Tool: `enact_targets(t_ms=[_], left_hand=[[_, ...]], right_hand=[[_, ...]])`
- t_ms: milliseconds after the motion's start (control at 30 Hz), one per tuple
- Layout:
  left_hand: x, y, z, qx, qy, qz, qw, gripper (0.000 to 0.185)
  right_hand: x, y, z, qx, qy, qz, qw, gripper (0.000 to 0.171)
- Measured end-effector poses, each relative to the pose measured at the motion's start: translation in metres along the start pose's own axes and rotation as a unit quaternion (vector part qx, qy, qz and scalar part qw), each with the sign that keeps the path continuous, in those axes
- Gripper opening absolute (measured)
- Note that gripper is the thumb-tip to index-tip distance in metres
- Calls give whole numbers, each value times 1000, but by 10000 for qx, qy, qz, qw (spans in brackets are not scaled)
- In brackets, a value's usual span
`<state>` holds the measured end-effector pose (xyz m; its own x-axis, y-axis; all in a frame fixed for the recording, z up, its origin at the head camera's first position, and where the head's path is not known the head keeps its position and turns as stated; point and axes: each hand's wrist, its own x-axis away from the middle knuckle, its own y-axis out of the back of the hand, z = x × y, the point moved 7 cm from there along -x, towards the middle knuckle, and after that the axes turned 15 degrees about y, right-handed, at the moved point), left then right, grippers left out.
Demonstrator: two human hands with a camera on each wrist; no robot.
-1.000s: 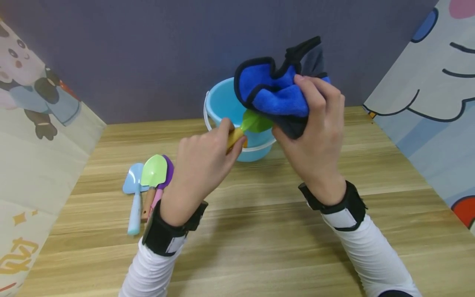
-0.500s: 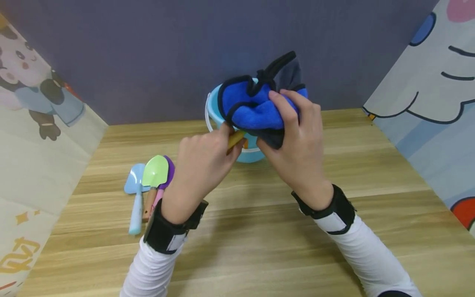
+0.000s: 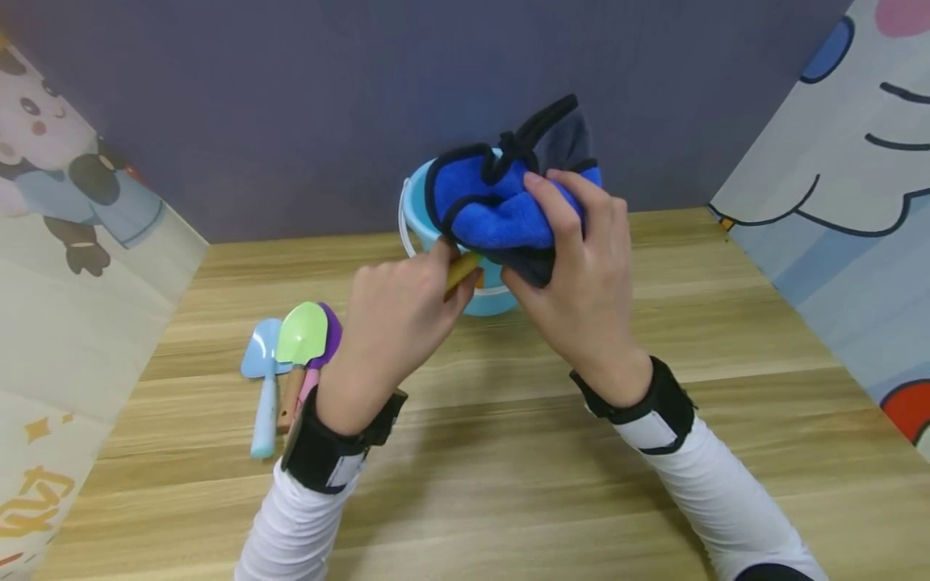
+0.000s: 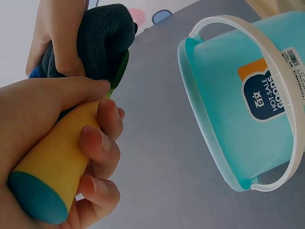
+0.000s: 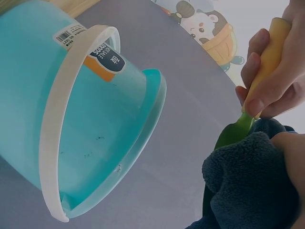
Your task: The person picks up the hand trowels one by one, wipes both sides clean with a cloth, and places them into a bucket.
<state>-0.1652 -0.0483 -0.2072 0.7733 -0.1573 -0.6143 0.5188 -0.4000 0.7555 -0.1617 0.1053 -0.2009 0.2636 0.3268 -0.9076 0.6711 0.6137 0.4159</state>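
In the head view my left hand [image 3: 395, 319] grips a toy shovel by its yellow handle [image 3: 462, 272]. The handle's blue-green end shows in the left wrist view. A blue and dark grey cloth [image 3: 501, 218] with black edging is held in my right hand [image 3: 592, 274], bunched over the shovel's green blade [image 5: 233, 133]. Most of that blade is hidden by the cloth; a strip near the neck shows in the right wrist view. Both hands are in front of and above a light blue bucket [image 3: 490, 303] with a white handle, partly covered from the head camera.
Left of my left hand, several toy shovels lie together on the wooden table [image 3: 523, 484]: a blue one [image 3: 265, 395], a light green one [image 3: 302, 332] and a purple one [image 3: 334, 331]. A dark grey wall [image 3: 305, 121] rises behind the bucket. Cartoon-printed panels flank the table.
My right hand has moved left and slightly down with the cloth, covering the green blade that showed a second ago. The left hand and its shovel stay almost in place.
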Motion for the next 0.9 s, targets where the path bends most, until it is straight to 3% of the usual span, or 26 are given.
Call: enact_targets(t_ms=[567, 900], left_hand=[[-1, 2, -1, -45, 113, 54, 9999, 25], [-1, 2, 1, -236, 123, 16, 9996, 31]], right_hand=[[-2, 2, -1, -47, -3, -29, 10000, 62], [-1, -2, 0, -37, 65, 247, 9997, 64]])
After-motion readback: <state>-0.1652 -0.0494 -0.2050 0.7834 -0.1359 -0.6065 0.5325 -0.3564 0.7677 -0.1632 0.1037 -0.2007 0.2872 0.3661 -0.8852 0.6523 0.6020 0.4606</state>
